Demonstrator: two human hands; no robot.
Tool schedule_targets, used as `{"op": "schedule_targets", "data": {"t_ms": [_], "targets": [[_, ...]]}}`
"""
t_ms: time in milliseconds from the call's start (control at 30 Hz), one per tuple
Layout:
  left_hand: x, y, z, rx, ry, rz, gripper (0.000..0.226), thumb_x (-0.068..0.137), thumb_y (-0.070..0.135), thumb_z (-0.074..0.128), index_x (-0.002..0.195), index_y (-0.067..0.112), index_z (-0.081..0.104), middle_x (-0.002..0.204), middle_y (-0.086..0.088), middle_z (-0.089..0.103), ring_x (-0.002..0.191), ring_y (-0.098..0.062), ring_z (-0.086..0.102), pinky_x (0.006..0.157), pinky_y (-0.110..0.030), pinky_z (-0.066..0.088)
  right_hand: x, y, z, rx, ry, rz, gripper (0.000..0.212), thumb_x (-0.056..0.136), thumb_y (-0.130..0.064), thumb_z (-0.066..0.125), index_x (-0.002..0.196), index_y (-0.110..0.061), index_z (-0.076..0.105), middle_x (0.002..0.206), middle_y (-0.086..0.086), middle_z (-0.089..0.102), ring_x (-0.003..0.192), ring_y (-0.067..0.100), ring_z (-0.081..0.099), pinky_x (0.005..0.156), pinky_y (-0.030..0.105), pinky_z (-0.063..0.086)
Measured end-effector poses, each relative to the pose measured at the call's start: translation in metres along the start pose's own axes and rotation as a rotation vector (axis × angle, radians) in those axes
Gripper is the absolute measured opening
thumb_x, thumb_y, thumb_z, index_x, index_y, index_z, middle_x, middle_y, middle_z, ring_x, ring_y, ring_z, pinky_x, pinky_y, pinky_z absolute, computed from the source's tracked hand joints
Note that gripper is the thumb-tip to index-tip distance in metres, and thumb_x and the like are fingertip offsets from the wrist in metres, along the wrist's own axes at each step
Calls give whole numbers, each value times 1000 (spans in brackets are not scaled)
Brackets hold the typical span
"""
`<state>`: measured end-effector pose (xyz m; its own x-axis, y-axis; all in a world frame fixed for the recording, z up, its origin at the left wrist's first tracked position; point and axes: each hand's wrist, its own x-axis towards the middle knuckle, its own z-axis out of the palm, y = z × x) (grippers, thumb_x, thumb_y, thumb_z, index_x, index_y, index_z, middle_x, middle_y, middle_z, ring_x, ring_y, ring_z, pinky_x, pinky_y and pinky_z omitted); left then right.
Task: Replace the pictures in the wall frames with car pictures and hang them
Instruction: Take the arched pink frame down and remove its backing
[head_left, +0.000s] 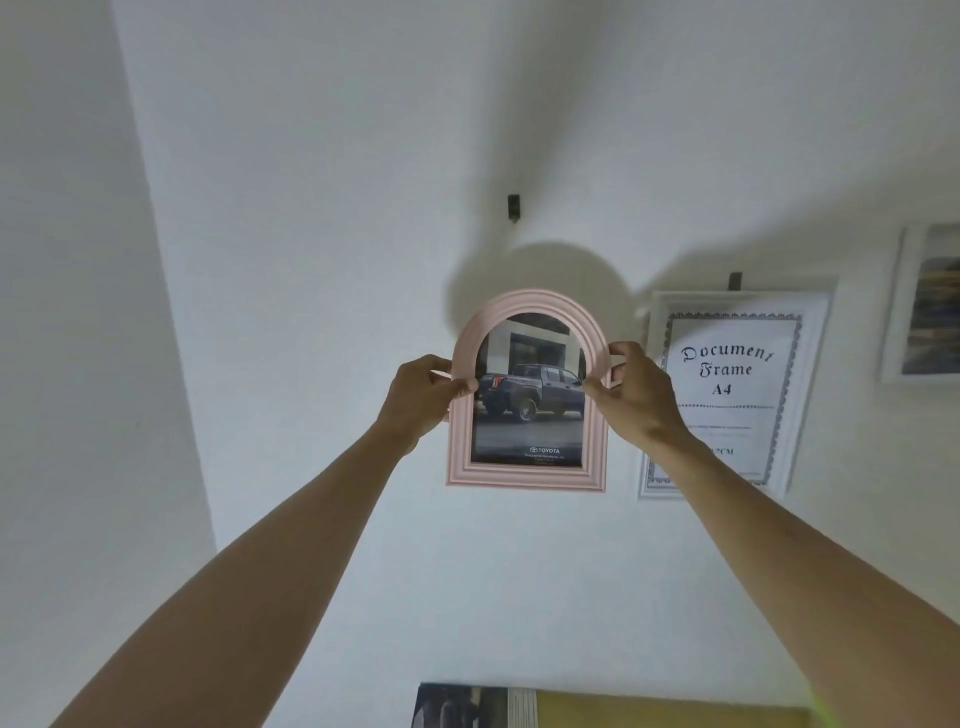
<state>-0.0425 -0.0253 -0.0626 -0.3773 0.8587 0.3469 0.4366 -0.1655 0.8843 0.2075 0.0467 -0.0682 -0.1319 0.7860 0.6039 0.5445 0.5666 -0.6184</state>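
Against the wall (311, 260), below a hook (514, 207), both hands, left (422, 397) and right (635, 392), grip the pink frame (527, 475) by its sides, fingers curled round it, truck picture (530, 400) inside.

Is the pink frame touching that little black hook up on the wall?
Apart. The head view shows bare white wall between the pink frame and the hook above; both hands grip the frame's sides.

frames: 3 — pink arched frame (527, 480), white document frame (727, 306), white frame (898, 301) | wall hooks: 2 — hook (514, 207), second hook (735, 281) | hands: 2 — left hand (422, 397), right hand (636, 395)
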Motion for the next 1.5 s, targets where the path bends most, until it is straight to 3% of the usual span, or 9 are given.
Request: {"op": "schedule_targets", "data": {"t_ms": [233,367,600,767,900,1100,1200,1333,1500], "targets": [[-50,-67,30,-60,-150,-252,37,77,17,82,107,4,66,101,-11,67,80,-21,64,61,-30,56,-88,44,27,-4,-135,265,39,90,-25,67,125,-16,52,110,0,60,95,21,58,80,30,46],[-82,-106,46,-33,-202,-288,31,77,18,82,101,4,68,102,-12,70,88,-24,67,69,-34,60,-132,72,44,-30,-234,419,46,93,-29,65,134,-17,47,117,7,62,93,24,63,80,36,57],[-135,-149,74,215,-226,-138,36,76,36,80,103,13,69,95,2,72,87,-17,69,81,-33,58,-181,87,65,-111,-369,549,64,97,-34,59,151,-14,29,140,15,53,126,30,54,97,32,44],[-168,-154,99,458,-228,-9,22,83,38,68,99,23,65,92,8,72,85,-16,67,77,-31,51,-178,71,80,123,-298,608,53,91,-52,56,132,-18,51,116,9,68,97,22,70,83,35,58],[-187,-154,123,636,-288,136,17,91,31,53,104,21,56,99,3,71,87,-26,65,77,-35,47,-172,57,82,194,-267,670,28,84,-41,71,89,-17,57,89,9,71,76,26,75,74,42,63],[-194,-158,143,688,-355,219,26,95,38,51,113,18,53,107,4,67,89,-25,65,77,-36,46,-172,74,76,236,-249,780,38,77,-6,70,111,10,60,84,13,71,69,31,75,75,46,62],[-193,-156,149,669,-400,260,39,93,53,53,118,23,56,112,8,68,95,-20,66,77,-33,45,-171,85,67,293,-228,799,26,81,0,65,107,-3,61,99,17,69,76,32,74,64,37,63],[-180,-160,149,661,-388,259,50,95,60,44,134,30,50,124,11,64,106,-17,63,88,-34,48,-165,111,55,377,-294,782,52,75,3,65,127,-4,61,106,19,70,76,30,75,63,39,63],[-152,-179,146,565,-311,-26,72,92,54,55,151,24,25,148,-4,36,128,-25,47,102,-42,42,-160,137,33,470,-469,709,57,78,7,66,132,-11,60,99,21,74,86,33,74,69,41,63]]}}
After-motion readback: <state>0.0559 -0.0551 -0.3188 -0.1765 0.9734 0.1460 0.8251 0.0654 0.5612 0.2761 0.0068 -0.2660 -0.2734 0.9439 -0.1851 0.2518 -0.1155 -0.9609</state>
